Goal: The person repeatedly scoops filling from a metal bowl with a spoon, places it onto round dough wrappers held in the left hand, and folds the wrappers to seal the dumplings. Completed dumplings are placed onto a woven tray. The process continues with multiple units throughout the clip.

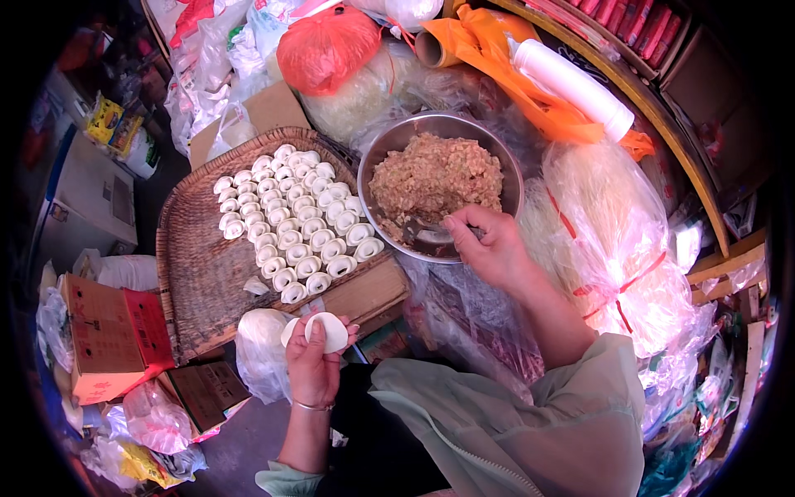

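My left hand (315,360) holds round white dough wrappers (329,333), the top one pinned under the thumb and another edge showing at the left. With my right hand (487,242) I grip a metal spoon (428,235), its bowl down in the ground filling (438,168). That filling is heaped in a stainless steel bowl (517,186). Left of the bowl, rows of folded dumplings (298,227) sit on a woven wicker tray (199,267). A small white scrap (255,286) lies near the front rows.
A cardboard box (366,289) supports the tray's near edge. Bagged noodles (608,230) lie right of the bowl, a red plastic bag (329,50) behind it. A white plastic roll (571,90) rests on orange bags. Cartons (105,335) stand at left; a wooden rim (652,105) curves along the right.
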`<state>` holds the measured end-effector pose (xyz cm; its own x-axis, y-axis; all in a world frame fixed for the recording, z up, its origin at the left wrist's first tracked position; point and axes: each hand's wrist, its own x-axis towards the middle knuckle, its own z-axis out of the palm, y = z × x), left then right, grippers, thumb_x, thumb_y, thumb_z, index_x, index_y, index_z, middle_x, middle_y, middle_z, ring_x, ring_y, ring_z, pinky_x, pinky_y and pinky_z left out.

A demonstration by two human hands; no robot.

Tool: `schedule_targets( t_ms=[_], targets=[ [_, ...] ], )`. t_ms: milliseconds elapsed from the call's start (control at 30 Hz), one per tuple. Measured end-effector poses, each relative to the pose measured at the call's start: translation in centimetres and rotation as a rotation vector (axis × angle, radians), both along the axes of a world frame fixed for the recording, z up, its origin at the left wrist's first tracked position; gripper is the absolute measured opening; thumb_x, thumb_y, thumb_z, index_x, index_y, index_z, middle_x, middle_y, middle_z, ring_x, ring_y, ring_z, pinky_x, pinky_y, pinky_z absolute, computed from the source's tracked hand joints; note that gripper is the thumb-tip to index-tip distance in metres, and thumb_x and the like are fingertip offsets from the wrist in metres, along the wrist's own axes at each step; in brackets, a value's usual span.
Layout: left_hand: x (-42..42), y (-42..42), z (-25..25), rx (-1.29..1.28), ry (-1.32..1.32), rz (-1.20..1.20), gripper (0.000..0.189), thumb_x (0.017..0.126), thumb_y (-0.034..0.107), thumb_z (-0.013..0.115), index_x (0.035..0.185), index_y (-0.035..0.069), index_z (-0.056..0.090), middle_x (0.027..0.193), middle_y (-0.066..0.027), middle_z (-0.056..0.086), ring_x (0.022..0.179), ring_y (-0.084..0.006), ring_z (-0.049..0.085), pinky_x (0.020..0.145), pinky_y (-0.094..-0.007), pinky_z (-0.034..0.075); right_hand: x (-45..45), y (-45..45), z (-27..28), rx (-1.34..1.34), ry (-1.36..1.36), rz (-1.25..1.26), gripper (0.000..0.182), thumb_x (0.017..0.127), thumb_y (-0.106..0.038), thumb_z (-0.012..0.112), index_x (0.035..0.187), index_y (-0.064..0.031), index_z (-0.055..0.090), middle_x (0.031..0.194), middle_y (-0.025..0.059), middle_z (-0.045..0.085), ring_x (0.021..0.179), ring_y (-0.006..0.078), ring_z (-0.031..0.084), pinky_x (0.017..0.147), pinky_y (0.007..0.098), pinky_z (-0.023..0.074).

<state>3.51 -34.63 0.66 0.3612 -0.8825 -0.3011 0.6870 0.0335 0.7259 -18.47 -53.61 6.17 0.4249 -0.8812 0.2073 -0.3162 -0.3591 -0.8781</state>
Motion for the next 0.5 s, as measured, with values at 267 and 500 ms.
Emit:
schedule_targets(
  t_ms=[267,500],
  targets=[
    [-1.0,-2.0,0.9,0.001,0.113,-0.020,0.024,0.096,0.016,0.050,0.109,-0.004,0.053,0.105,-0.0189,0.062,0.098,-0.0323,0.062,0.090,-0.0416,0.052,-0.9,-0.6,-0.2,0.354,-0.405,-0.097,0.016,0.094,-0.015,0.055,0.087,-0.0017,0.061,0.061,-0.0003,0.054,0.050,0.0062,0.049,0.044,0.0211,0.0362],
    [-2.2,-5.1,1.1,-0.072,0.123,-0.063,0.030,0.095,0.011,0.051,0.117,-0.009,0.049,0.118,-0.0224,0.057,0.112,-0.0330,0.056,0.094,-0.0420,0.050,-2.0,-0.5,0.7,0.383,-0.587,-0.047,0.021,0.096,-0.018,0.053,0.091,0.0006,0.058,0.062,0.0016,0.050,0.049,0.0092,0.045,0.045,0.0213,0.0332]
  ],
)
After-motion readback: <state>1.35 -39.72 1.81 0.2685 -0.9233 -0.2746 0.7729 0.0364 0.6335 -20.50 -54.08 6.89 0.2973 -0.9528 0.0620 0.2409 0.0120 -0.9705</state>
